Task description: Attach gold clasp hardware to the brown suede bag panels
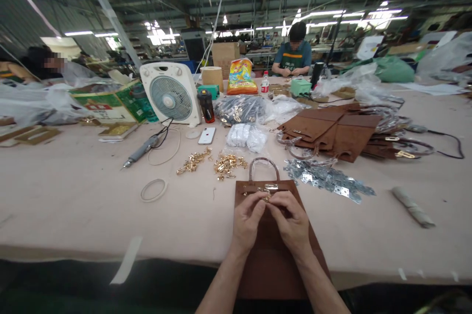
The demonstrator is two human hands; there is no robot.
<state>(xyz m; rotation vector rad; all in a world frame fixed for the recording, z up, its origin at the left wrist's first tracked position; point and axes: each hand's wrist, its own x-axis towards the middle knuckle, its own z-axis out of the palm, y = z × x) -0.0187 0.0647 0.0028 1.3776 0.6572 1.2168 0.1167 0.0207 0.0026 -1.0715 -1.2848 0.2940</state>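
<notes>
A brown bag (273,265) with a looped handle lies flat at the table's front edge, its lower part reaching over the edge. Above its upper part, my left hand (248,220) and my right hand (291,218) meet at the fingertips. Both pinch a small gold metal piece (266,198) between them; its exact shape is too small to tell. A shiny metal plate (271,186) sits on the bag just beyond my fingers. Two piles of gold fittings (226,164) lie beyond the bag to the left, and flat silver metal plates (328,179) are spread to its right.
Stacked brown bag pieces (332,129) lie at the right, near a rolled cloth (413,207). An electric screwdriver (142,151), a tape ring (154,190), a phone (207,135), a fan (170,93) and a dark bottle (206,106) stand or lie left. A person (293,53) sits across the table.
</notes>
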